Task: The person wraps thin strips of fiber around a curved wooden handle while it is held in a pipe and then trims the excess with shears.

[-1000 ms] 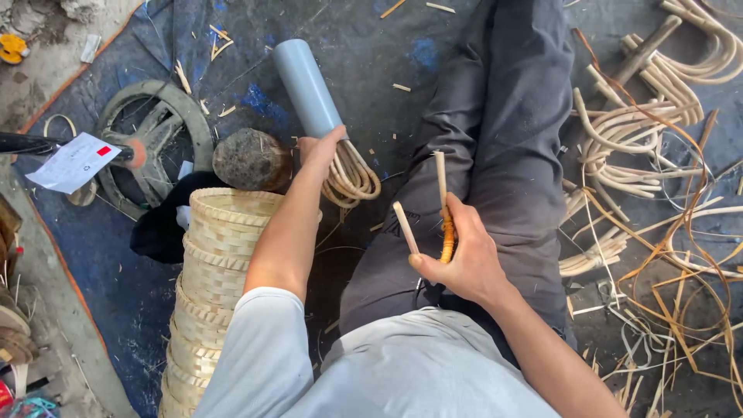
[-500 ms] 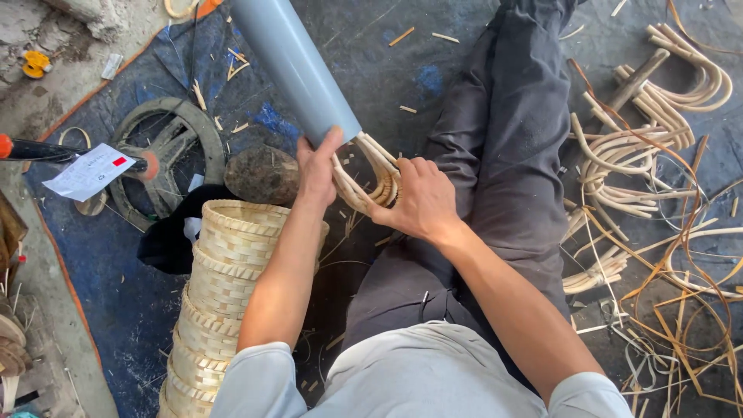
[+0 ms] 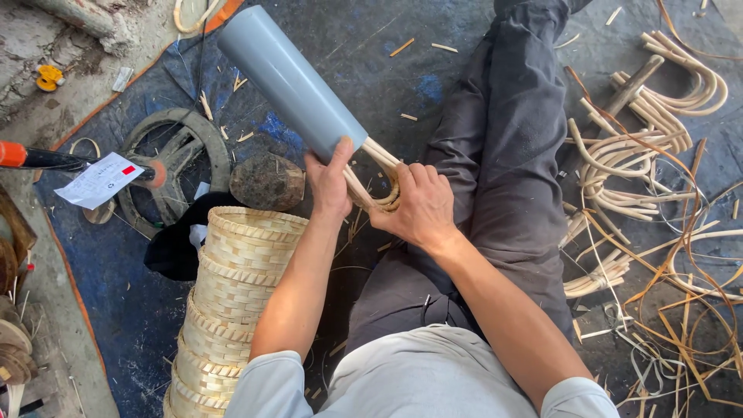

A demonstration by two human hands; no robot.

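A grey plastic pipe (image 3: pixel 290 81) slants up to the left, lifted off the ground. My left hand (image 3: pixel 329 182) grips its lower end. A bundle of pale bent rattan strips (image 3: pixel 375 174) sticks out of that end, curving back in a loop. My right hand (image 3: pixel 418 205) is closed around the loop, right beside my left hand. Both hands sit above my lap, over my dark trousers (image 3: pixel 507 155).
A stack of woven baskets (image 3: pixel 224 302) stands under my left forearm. A dark stone (image 3: pixel 267 182) and a metal wheel (image 3: pixel 170 166) lie to the left on blue sheeting. Bent rattan pieces (image 3: pixel 650 131) and loose strips (image 3: pixel 681 294) cover the ground at right.
The pipe has come up and closer to me. My right hand, which held short sticks a second ago, has moved over and closed on the rattan loop at the pipe's end.
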